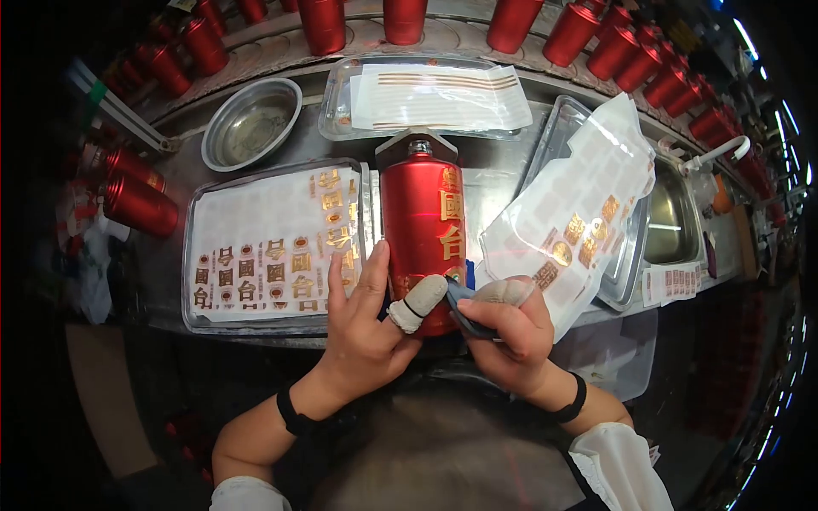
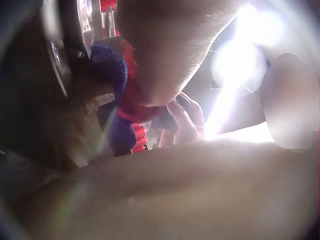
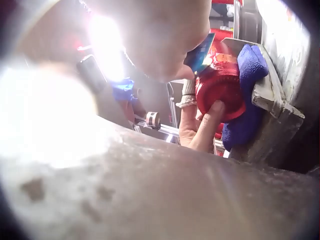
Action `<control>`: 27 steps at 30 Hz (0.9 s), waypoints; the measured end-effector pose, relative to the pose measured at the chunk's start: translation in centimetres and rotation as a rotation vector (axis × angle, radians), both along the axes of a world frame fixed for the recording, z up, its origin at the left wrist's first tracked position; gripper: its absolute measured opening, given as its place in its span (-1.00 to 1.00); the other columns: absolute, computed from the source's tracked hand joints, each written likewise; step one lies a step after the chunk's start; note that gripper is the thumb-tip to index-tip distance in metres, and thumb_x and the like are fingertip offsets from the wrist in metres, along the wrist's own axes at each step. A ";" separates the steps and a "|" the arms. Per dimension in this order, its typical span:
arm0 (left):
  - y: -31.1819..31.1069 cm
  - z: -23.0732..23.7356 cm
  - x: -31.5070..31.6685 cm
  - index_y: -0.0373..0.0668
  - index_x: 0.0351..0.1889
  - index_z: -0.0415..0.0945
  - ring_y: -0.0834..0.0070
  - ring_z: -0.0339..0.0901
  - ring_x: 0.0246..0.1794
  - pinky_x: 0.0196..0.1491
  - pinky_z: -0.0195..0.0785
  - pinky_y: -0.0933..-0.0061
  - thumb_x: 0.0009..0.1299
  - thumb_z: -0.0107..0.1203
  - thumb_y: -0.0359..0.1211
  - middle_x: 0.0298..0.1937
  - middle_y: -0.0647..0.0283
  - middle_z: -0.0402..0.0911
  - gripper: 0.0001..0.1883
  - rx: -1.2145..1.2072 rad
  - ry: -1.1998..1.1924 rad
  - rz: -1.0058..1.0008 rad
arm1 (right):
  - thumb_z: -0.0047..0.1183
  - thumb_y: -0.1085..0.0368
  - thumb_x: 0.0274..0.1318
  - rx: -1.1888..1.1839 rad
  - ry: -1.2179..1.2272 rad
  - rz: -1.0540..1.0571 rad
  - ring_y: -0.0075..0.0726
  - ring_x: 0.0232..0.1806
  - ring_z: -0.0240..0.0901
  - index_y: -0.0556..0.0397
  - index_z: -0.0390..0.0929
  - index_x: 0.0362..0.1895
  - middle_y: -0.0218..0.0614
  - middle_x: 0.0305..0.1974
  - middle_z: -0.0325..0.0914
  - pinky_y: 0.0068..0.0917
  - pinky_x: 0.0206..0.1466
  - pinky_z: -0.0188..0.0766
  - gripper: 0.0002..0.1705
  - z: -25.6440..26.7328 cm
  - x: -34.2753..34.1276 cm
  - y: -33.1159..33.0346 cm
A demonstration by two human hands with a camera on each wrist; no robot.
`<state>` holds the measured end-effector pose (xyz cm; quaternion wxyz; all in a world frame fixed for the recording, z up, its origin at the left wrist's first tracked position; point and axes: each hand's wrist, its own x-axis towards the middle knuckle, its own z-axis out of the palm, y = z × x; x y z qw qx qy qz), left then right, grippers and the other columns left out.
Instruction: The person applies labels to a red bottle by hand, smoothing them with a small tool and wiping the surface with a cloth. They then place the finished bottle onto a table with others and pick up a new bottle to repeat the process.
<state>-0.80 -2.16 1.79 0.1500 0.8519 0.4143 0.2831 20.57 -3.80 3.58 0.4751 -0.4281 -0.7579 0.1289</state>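
A round metal bowl [image 1: 226, 119] sits on the worktop's [image 1: 496, 166] back left; red bottles [image 1: 405, 21] line the conveyor [image 1: 365, 37] behind, and a white faucet [image 1: 722, 153] stands by the sink [image 1: 672, 204].

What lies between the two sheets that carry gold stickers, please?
In the head view, the red bottle is between them.

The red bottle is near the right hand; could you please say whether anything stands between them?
The right hand pinches a flat dark tool, which stands between it and the near end of the red bottle.
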 end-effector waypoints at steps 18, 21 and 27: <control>-1.8 -2.1 -1.3 0.23 0.28 0.55 -0.06 0.28 0.44 0.41 -0.21 -0.37 0.11 0.34 -0.45 0.49 -0.25 0.16 -0.31 0.034 -0.082 0.012 | 0.43 0.46 -0.10 -0.272 0.247 -0.212 -0.35 -0.41 0.42 0.04 0.64 -0.30 -0.36 -0.42 0.60 -0.45 -0.33 0.29 -0.75 -0.7 1.1 -1.9; -2.1 -2.5 -2.1 0.11 0.26 0.56 -0.06 0.21 0.48 0.42 -0.24 -0.38 0.12 0.36 -0.41 0.50 -0.27 0.13 -0.36 -0.014 -0.118 0.009 | 0.44 0.46 -0.10 -0.212 0.175 -0.211 -0.33 -0.38 0.45 0.04 0.63 -0.27 -0.32 -0.38 0.59 -0.43 -0.29 0.34 -0.73 -1.0 1.0 -2.5; -2.1 -2.0 -2.3 -0.05 0.19 0.60 -0.06 0.08 0.55 0.44 -0.29 -0.41 0.11 0.37 -0.36 0.52 -0.29 0.08 -0.41 0.016 -0.092 -0.032 | 0.29 0.51 -0.41 0.109 -0.140 0.146 -0.22 -0.30 0.44 0.00 0.74 -0.20 -0.42 -0.29 0.59 -0.34 -0.26 0.37 -0.53 0.3 0.3 -2.7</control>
